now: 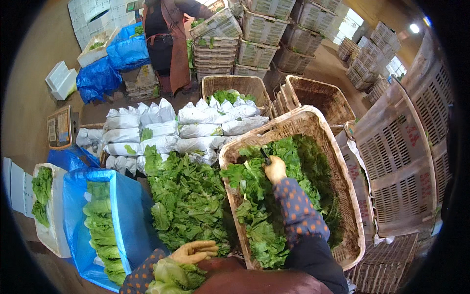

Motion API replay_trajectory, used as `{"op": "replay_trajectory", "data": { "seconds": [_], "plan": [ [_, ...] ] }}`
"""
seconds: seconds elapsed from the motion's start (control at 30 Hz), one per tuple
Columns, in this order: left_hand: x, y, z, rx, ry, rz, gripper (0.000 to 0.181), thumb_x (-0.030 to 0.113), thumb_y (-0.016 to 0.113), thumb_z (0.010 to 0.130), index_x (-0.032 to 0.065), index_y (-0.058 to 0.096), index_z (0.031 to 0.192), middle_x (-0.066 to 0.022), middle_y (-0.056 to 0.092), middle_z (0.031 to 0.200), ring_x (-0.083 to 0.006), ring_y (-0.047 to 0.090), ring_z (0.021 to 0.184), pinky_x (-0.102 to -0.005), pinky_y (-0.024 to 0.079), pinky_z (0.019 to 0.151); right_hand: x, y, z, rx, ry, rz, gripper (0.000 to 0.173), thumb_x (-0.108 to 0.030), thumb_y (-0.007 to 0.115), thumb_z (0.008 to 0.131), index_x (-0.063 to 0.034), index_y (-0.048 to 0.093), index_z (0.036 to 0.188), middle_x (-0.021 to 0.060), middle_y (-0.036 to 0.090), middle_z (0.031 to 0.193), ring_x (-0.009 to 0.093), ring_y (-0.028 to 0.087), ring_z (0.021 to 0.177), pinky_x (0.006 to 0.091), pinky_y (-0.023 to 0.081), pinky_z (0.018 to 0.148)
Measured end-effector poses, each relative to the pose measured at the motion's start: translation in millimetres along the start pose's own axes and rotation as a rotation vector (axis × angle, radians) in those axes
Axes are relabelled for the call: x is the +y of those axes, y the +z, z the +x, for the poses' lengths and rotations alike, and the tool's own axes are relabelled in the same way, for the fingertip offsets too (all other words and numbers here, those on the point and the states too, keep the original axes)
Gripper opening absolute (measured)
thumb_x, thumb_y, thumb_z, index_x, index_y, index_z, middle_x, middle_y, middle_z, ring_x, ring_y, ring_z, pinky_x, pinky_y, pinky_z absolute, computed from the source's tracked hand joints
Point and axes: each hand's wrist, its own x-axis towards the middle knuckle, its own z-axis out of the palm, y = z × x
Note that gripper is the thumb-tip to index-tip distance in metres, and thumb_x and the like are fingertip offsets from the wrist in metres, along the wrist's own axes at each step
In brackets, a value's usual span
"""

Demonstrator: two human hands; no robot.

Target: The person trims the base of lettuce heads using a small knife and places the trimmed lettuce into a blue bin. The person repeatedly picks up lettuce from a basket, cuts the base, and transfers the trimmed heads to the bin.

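Note:
My right hand (pixel 275 169), in a pale yellow glove, grips a dark-handled tool (pixel 265 156), probably a knife, over the leafy greens (pixel 257 176) inside a dirt-stained plastic crate (pixel 349 217). What the tool touches among the leaves cannot be told. My left hand (pixel 195 252), also gloved, is at the lower middle with its fingers apart. A head of lettuce (pixel 176 275) rests against my left forearm, close to my body. Between the two hands and beyond them spreads a heap of loose green leaves (pixel 187 198).
A blue-lined box (pixel 132 220) of lettuce heads stands at left, beside a white foam box (pixel 55 220). White wrapped bundles (pixel 158 128) lie beyond the leaves. Stacked crates (pixel 396 165) stand at right. Another person (pixel 167 47) in an apron stands at the back.

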Motion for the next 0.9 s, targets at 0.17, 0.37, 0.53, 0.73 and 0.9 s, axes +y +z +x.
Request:
{"op": "replay_trajectory", "data": {
  "seconds": [0.17, 0.37, 0.53, 0.73, 0.9],
  "plan": [
    [-43, -24, 53, -0.047, 0.367, -0.005, 0.087, 0.031, 0.066, 0.092, 0.0201, 0.007, 0.156, -0.0191, 0.022, 0.156, -0.0361, 0.035, 0.138, -0.0548, 0.039, 0.106, -69, -104, -153, 0.497, -0.385, 0.269, 0.025, 0.004, 0.068, 0.067, -0.0077, 0.066, 0.089, 0.0089, 0.067, 0.086, 0.032, 0.062, 0.082, 0.0402, 0.051, 0.08],
    [-45, -13, 57, -0.058, 0.535, -0.145, 0.082, 0.035, 0.072, 0.085, 0.0197, 0.022, 0.148, -0.007, 0.034, 0.15, -0.0277, 0.036, 0.137, -0.0456, 0.032, 0.113, -93, -81, -322, -0.011, 0.001, 1.133, 0.035, -0.005, 0.065, 0.087, -0.0028, 0.055, 0.12, 0.0109, 0.058, 0.113, 0.02, 0.059, 0.094, 0.0333, 0.053, 0.08],
    [-17, -9, -2, 0.043, 0.582, 0.226, 0.074, 0.033, 0.079, 0.079, 0.0112, 0.043, 0.14, -0.0043, 0.051, 0.138, -0.0204, 0.046, 0.13, -0.0412, 0.033, 0.112, -83, -139, -275, -0.295, -0.37, 0.451, 0.046, -0.022, 0.053, 0.098, -0.0092, 0.044, 0.141, 0.0197, 0.055, 0.132, 0.028, 0.063, 0.104, 0.042, 0.053, 0.091],
    [17, 22, -66, 0.187, 0.731, 1.1, 0.073, 0.032, 0.084, 0.074, 0.0069, 0.051, 0.135, -0.0061, 0.058, 0.132, -0.0174, 0.054, 0.121, -0.0354, 0.038, 0.107, -221, -164, -265, -0.278, -0.747, -0.225, 0.019, -0.014, 0.064, 0.081, -0.008, 0.06, 0.098, 0.0132, 0.063, 0.094, 0.031, 0.065, 0.069, 0.0417, 0.054, 0.062],
    [-1, 26, -91, 0.238, 0.775, 0.668, 0.086, 0.031, 0.088, 0.068, 0.0037, 0.045, 0.136, -0.0128, 0.054, 0.132, -0.0228, 0.057, 0.117, -0.037, 0.047, 0.098, -238, -117, -250, -0.277, -0.722, -0.294, 0.014, -0.012, 0.064, 0.076, -0.0109, 0.063, 0.09, 0.0117, 0.063, 0.078, 0.031, 0.066, 0.07, 0.0422, 0.054, 0.065]
  ]
}}
